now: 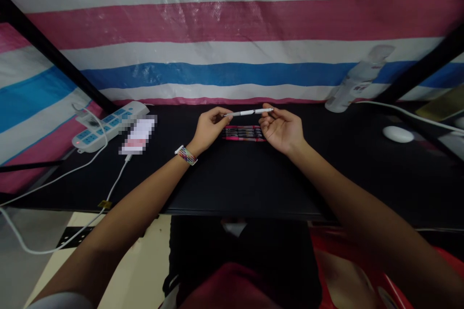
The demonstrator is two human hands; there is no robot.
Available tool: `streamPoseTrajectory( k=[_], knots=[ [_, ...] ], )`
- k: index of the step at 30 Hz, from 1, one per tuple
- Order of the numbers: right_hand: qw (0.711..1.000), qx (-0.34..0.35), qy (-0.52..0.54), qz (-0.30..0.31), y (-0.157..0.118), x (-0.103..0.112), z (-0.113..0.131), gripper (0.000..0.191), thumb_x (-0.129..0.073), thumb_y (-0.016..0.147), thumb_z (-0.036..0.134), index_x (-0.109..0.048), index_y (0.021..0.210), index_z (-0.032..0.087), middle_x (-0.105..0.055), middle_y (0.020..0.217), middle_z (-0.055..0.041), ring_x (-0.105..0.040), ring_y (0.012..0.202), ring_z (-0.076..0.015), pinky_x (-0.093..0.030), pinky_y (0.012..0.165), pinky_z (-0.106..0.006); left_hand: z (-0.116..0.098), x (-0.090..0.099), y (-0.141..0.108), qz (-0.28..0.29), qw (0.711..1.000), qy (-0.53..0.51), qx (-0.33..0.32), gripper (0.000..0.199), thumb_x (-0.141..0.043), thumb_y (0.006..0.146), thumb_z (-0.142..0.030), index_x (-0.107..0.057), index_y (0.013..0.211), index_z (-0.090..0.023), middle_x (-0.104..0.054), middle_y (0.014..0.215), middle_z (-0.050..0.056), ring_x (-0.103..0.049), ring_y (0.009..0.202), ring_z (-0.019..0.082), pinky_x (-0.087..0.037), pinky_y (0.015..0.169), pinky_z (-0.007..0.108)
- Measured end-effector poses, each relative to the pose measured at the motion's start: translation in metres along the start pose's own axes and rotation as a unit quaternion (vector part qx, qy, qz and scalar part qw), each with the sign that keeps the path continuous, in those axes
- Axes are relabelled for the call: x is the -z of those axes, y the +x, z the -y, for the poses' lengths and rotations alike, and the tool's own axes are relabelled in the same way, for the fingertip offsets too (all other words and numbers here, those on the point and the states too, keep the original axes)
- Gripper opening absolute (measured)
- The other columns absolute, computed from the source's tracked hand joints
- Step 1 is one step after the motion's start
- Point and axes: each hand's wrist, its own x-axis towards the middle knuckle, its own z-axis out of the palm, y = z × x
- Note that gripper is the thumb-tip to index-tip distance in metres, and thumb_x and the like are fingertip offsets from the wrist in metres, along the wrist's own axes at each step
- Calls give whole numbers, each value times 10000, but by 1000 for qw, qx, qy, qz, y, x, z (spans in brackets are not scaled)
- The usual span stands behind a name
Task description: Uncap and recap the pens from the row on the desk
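Observation:
A white pen (247,112) is held level above the black table, one end in each hand. My left hand (210,128), with a colourful band on its wrist, pinches the pen's left end between thumb and fingertips. At the other end, my right hand (283,129) grips it between thumb and forefinger, palm turned up and the other fingers curled. Below the white pen, several pens (243,133) with pink and dark parts lie side by side on the table, partly hidden by my hands.
On the left are a white power strip (112,125) with a plugged-in charger and a phone (138,135) on a white cable. A clear bottle (357,82) stands at the back right, near a white computer mouse (398,134). Striped plastic sheeting (232,75) hangs behind the table (250,183).

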Motion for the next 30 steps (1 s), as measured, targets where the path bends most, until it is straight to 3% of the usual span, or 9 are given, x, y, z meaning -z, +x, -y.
streamPoseTrajectory(
  k=[8,11,19,24,30],
  knots=[
    [998,3,66,2,-1,-2,1,295,-718,869,410,-767,1085,214,-746,893,-66,-686,801,-191,-656,726,-325,-1,-4,-2,3,1000,3,2,154,-785,973,-347,-821,1019,-205,-759,838,41,-672,737,156,-547,681,284],
    [997,-12,78,1,-1,-4,1,247,-751,834,343,-760,1048,219,-741,869,-48,-682,779,-174,-654,717,-302,-1,-2,-2,2,1000,2,3,171,-788,969,-357,-819,1027,-199,-760,852,42,-675,745,155,-551,693,284],
    [999,-13,33,-10,-6,-8,4,295,-744,848,366,-752,1104,220,-768,942,-77,-732,926,-225,-669,803,-347,3,-1,-1,-2,1000,-1,0,176,-785,983,-371,-815,1031,-204,-777,879,49,-691,763,154,-583,725,297],
    [1000,-4,26,17,-4,-5,3,424,-736,866,457,-743,1216,217,-778,949,-75,-737,924,-239,-673,813,-375,2,0,-1,-2,1000,-5,0,173,-784,982,-370,-811,1025,-205,-768,859,39,-688,763,153,-580,725,293],
    [1000,7,-23,-8,-3,-3,2,332,-724,900,435,-749,1163,234,-756,908,-74,-729,879,-227,-668,783,-370,-1,-1,-2,7,1000,6,8,169,-767,985,-368,-811,1044,-216,-771,880,51,-684,766,167,-571,725,313]
  ],
)
